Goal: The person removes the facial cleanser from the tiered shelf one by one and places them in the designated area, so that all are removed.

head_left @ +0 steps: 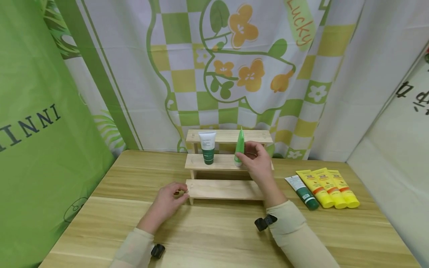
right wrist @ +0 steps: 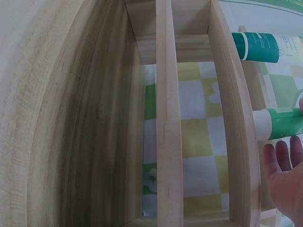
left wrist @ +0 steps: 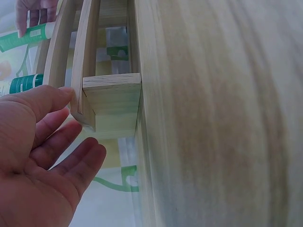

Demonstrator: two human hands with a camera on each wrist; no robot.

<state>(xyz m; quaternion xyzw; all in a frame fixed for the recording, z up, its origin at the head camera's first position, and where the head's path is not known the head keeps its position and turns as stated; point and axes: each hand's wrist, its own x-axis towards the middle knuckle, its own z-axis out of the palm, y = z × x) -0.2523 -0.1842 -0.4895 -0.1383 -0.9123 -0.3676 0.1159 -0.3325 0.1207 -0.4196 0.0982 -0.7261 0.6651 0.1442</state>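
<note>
A wooden three-step display rack [head_left: 224, 190] stands on the table. My right hand [head_left: 258, 162] pinches a light-green squeeze tube [head_left: 240, 145] between thumb and fingers, its white cap down on the middle step. In the right wrist view this tube [right wrist: 286, 123] stands cap to the board, with fingers [right wrist: 283, 153] beside it. To its left, a white and dark-green tube [head_left: 207, 147] stands upright on its cap on the same step. My left hand [head_left: 171, 197] is at the left end of the lowest step, thumb [left wrist: 57, 98] against the board's end, other fingers loosely bent and apart.
On the table [head_left: 218, 230] right of the rack lie a white and green tube [head_left: 303, 192] and three yellow tubes [head_left: 315, 188] side by side. A patterned curtain [head_left: 234, 74] hangs behind the table, and a green cloth [head_left: 40, 130] hangs at the left.
</note>
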